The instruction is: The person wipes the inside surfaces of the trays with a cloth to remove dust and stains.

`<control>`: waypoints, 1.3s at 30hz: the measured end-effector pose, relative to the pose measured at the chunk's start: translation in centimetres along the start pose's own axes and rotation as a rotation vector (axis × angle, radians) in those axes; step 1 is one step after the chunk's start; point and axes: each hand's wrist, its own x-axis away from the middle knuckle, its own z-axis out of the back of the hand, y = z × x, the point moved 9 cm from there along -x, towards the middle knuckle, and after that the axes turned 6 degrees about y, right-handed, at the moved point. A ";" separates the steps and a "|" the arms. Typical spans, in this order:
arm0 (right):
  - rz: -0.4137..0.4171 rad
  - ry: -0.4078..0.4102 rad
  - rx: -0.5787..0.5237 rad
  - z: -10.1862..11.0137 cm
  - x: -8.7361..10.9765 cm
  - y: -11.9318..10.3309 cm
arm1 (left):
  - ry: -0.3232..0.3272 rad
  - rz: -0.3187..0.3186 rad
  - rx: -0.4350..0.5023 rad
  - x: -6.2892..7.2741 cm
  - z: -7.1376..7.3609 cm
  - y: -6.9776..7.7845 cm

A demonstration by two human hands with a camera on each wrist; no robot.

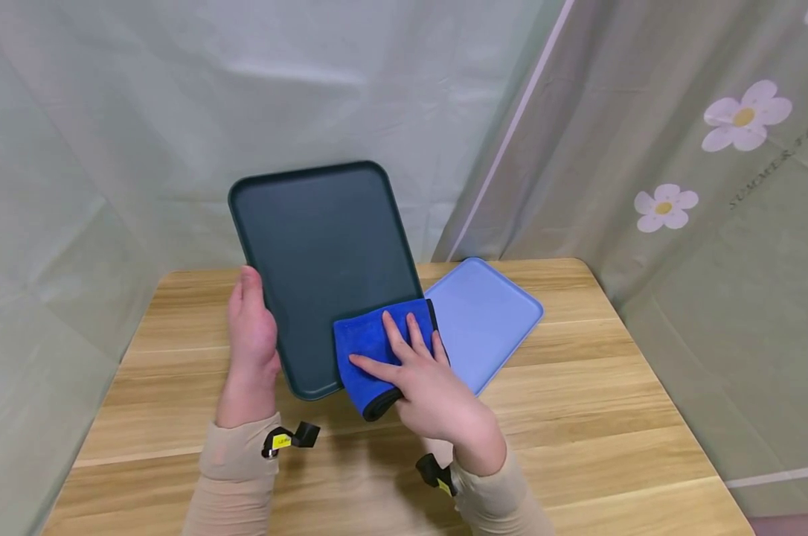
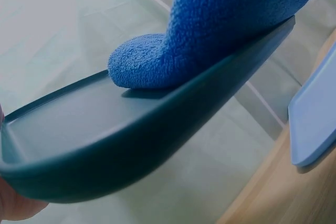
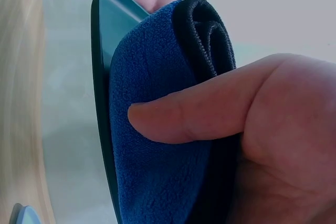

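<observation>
A dark green tray (image 1: 324, 246) is held up at a tilt over the table, its inner face showing. My left hand (image 1: 251, 327) grips it by the left side, thumb along the rim and the other fingers mostly hidden behind. In the left wrist view, part of that hand shows under the tray's end. A folded blue cloth (image 1: 370, 339) with black edging lies on the lower right corner of the tray. My right hand (image 1: 431, 387) presses the cloth with spread, straight fingers. The thumb (image 3: 173, 116) lies extended along the cloth in the right wrist view.
A light blue tray (image 1: 487, 316) lies flat on the wooden table (image 1: 598, 417), to the right of and partly behind the green one. Pale curtains (image 1: 143, 149) hang behind the table and along both sides.
</observation>
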 end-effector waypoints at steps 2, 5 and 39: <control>0.007 0.005 -0.005 0.1 0.0 0.0 | -0.003 -0.003 -0.005 0.0 0.0 0.0; 0.024 0.022 -0.017 0.3 0.0 -0.1 | -0.005 -0.002 -0.017 0.0 0.1 0.1; -0.024 0.564 -0.728 8.2 2.2 4.1 | -0.101 0.155 -0.307 -2.7 5.2 -2.2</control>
